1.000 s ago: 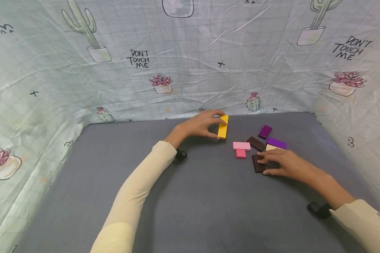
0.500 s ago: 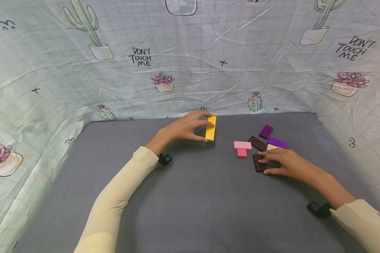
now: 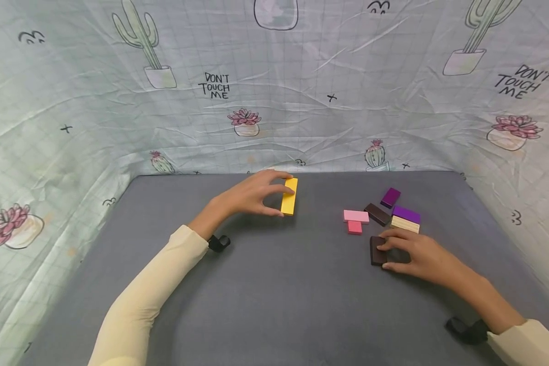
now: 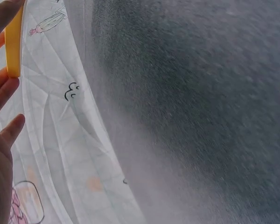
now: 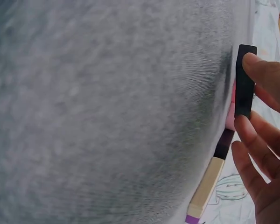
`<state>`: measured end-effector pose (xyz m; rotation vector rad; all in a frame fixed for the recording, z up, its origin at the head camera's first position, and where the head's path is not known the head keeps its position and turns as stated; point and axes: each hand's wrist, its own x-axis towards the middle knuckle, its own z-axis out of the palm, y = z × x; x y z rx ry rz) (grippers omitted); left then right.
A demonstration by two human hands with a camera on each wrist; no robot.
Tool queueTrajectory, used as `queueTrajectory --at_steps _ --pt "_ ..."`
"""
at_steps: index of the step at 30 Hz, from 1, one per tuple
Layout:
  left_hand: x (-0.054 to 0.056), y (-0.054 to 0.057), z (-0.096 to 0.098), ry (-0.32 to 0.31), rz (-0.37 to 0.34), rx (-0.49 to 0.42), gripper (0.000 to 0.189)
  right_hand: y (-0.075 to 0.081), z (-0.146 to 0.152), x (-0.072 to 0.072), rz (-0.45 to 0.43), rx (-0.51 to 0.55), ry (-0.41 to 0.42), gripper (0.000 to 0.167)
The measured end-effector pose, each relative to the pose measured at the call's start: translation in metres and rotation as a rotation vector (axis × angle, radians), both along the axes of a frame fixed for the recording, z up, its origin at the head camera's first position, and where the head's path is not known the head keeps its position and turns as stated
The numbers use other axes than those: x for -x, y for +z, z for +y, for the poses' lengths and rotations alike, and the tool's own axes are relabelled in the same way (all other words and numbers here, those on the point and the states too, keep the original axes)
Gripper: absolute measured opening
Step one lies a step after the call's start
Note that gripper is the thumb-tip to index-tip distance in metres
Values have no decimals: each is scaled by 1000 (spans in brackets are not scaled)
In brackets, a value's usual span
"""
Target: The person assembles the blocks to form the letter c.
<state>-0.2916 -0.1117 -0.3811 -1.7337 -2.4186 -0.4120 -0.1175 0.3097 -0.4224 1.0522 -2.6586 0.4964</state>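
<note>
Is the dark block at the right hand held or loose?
Held: the right hand pinches the dark block between thumb and fingers, seen clearly in the right wrist view.

Place is looking like a small cloth-lined booth around a gray tabletop (image 3: 274,305). Pale, creased fabric (image 3: 283,66) is hanging behind the tabletop and running along its left and right sides, showing printed grid lines, cacti (image 3: 145,41), pink succulents (image 3: 244,119) and "DON'T TOUCH ME" lettering (image 3: 217,87). Person is wearing black wrist bands (image 3: 218,244) over the tabletop. Fabric is hiding the surrounding room, leaving home, lab or office undecided.
</note>
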Motion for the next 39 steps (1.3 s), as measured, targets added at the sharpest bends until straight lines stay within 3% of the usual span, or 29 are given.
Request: queueTrajectory --at_steps 19,29,39 --pt "-13 -2 -30 27 -11 1 57 9 -19 0 -24 -39 -7 38" --pt "-20 -4 -48 76 -2 19 59 6 -33 9 28 -14 106 36" --pt "-25 -8 -67 88 -81 -10 58 14 -54 14 14 -19 116 35"
